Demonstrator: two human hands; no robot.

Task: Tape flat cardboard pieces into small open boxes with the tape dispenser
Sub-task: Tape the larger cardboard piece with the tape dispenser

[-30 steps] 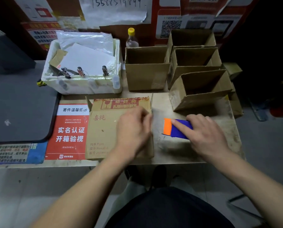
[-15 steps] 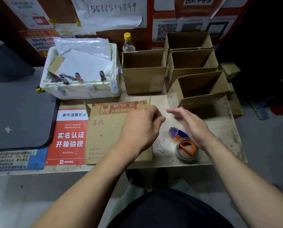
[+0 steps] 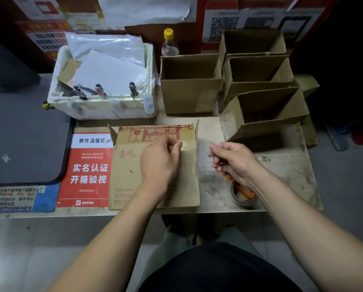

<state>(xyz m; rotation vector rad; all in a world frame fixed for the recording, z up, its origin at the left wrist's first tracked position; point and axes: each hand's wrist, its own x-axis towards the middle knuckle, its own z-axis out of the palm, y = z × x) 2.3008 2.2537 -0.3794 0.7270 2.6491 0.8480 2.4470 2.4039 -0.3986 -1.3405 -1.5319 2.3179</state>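
From my head view, I am pressing my left hand [image 3: 159, 163] on the flat cardboard box [image 3: 155, 165] lying on the desk [image 3: 281, 165], its fingers curled, pinching the tape strip [image 3: 200, 144] at the seam. My right hand [image 3: 235, 161] is pinching the strip's free end beside the box. The tape dispenser [image 3: 242, 192] is lying under my right wrist. I judge the loose clear strip could fold onto itself or wrinkle if my pull slackens.

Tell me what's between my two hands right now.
In the head view, a strip of clear tape spans from the left hand on the flat cardboard to the right hand.
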